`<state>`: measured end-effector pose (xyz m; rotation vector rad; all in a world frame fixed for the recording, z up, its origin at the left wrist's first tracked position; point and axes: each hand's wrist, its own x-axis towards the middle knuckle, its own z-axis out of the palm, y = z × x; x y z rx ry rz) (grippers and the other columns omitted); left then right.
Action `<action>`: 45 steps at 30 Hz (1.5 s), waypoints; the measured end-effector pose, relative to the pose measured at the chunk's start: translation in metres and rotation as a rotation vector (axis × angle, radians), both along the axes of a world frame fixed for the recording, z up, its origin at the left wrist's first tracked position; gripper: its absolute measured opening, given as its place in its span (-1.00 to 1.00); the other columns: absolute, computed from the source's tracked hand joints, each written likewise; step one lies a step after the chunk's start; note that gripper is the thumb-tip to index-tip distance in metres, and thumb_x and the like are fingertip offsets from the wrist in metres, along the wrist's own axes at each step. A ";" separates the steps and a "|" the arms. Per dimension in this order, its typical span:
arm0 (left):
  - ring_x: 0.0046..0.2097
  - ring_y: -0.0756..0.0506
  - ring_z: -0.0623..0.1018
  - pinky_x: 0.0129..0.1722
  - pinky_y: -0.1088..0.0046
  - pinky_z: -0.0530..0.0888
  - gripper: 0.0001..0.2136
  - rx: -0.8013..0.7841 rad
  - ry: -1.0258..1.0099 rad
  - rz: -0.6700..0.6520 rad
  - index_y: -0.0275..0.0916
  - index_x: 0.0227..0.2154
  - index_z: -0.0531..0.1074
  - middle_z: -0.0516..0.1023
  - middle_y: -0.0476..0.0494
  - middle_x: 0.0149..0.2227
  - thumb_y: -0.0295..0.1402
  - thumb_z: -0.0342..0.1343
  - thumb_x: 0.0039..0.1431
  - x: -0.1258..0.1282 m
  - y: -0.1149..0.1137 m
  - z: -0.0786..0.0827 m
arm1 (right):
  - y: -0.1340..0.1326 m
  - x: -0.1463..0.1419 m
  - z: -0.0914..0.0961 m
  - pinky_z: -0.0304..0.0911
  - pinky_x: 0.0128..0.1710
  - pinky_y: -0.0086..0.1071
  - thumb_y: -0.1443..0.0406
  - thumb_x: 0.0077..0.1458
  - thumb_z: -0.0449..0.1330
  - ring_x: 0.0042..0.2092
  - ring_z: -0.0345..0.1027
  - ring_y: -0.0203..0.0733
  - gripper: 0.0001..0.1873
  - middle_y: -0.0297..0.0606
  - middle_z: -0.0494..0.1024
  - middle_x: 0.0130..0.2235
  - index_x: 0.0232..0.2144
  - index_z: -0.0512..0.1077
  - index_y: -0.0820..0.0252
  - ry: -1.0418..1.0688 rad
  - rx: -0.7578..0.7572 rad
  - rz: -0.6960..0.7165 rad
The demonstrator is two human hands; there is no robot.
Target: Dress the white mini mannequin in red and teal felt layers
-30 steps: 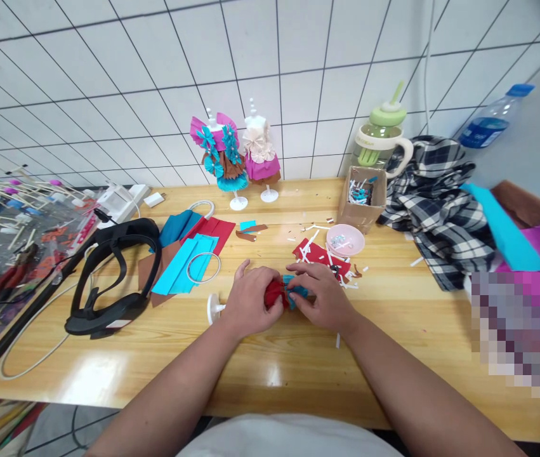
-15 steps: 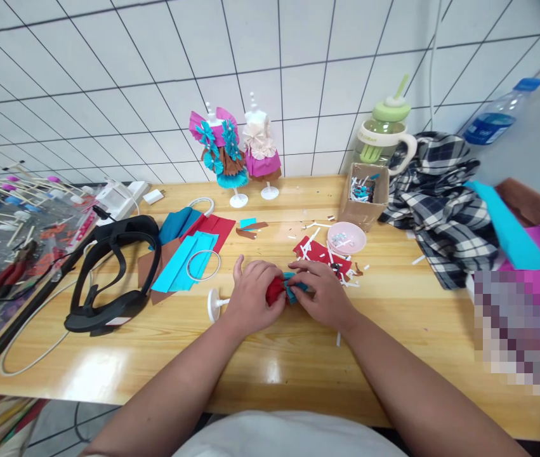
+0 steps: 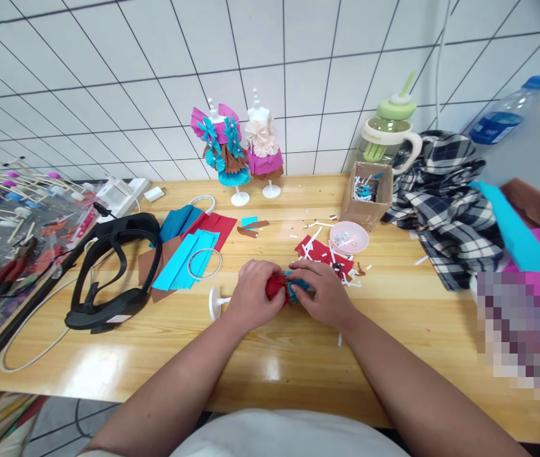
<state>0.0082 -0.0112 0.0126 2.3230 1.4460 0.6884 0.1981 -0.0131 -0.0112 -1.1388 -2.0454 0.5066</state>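
A small dress form lies on its side on the table, its white round base pointing left. Red crepe paper wraps its body, with teal crepe paper to the right of the red. My left hand is closed around the red-covered body and hides much of it. My right hand pinches the teal paper between thumb and fingers. Both hands meet close together where the two colours join. Behind them stand two finished-looking dress forms, one in pink and teal paper, the other in cream and pink.
Coloured paper sheets and a white ring lie left, beside a black headset strap. Right of my hands are paper scraps, a pink dish, a cardboard box, a cup and checked cloth.
My left fingers, one raised before, are now drawn in around the red paper. My right fingers have shifted slightly on the teal paper. The view has moved a little.
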 end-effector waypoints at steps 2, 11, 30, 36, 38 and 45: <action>-0.20 -0.16 0.42 -0.11 0.21 0.34 -0.82 0.000 0.011 0.010 -0.19 -0.27 0.32 0.47 -0.09 -0.27 -0.43 0.07 0.00 0.001 0.000 0.000 | 0.000 0.000 0.000 0.24 0.04 -0.10 0.29 0.13 0.16 0.00 0.38 -0.07 -0.79 -0.22 0.52 -0.01 -0.16 0.48 0.06 -0.008 0.002 0.000; -0.07 -0.17 0.42 0.14 0.11 0.20 -0.77 0.033 0.027 -0.015 -0.14 -0.20 0.41 0.48 -0.09 -0.18 -0.40 0.09 0.03 0.002 -0.001 0.003 | 0.001 0.000 0.002 0.28 -0.01 -0.17 0.31 0.20 0.06 -0.05 0.40 -0.10 -0.72 -0.22 0.54 -0.06 -0.03 0.38 0.08 0.069 -0.051 -0.020; -0.11 -0.13 0.42 0.20 0.06 0.09 -0.86 0.025 0.015 -0.026 -0.11 -0.28 0.49 0.48 -0.06 -0.23 -0.39 0.12 0.06 0.000 0.002 -0.001 | 0.015 -0.006 0.007 0.29 0.03 -0.09 0.34 0.03 0.25 -0.02 0.39 -0.05 -0.90 -0.25 0.55 -0.05 -0.38 0.57 0.07 -0.101 -0.154 -0.168; -0.12 -0.11 0.42 0.21 0.07 0.07 -0.89 0.017 0.024 -0.028 -0.12 -0.33 0.50 0.47 -0.04 -0.25 -0.40 0.14 0.05 0.001 0.003 -0.001 | 0.015 -0.007 0.012 0.30 0.01 -0.13 0.30 0.03 0.25 -0.02 0.40 -0.07 -0.91 -0.27 0.55 -0.06 -0.36 0.57 0.09 -0.130 -0.231 -0.203; -0.13 -0.11 0.43 0.21 0.06 0.07 -0.90 0.016 0.027 -0.025 -0.12 -0.34 0.50 0.48 -0.04 -0.26 -0.40 0.14 0.06 0.001 0.003 -0.001 | 0.016 -0.007 0.012 0.30 0.01 -0.13 0.31 0.04 0.25 -0.03 0.40 -0.06 -0.91 -0.28 0.56 -0.07 -0.38 0.57 0.10 -0.137 -0.246 -0.197; -0.13 -0.11 0.43 0.20 0.06 0.09 -0.91 0.024 0.031 -0.007 -0.12 -0.34 0.50 0.49 -0.04 -0.27 -0.39 0.14 0.07 0.001 0.005 -0.004 | 0.014 -0.005 0.009 0.31 -0.01 -0.18 0.33 0.05 0.23 -0.07 0.43 -0.11 -0.90 -0.29 0.57 -0.10 -0.37 0.56 0.09 -0.026 -0.186 -0.169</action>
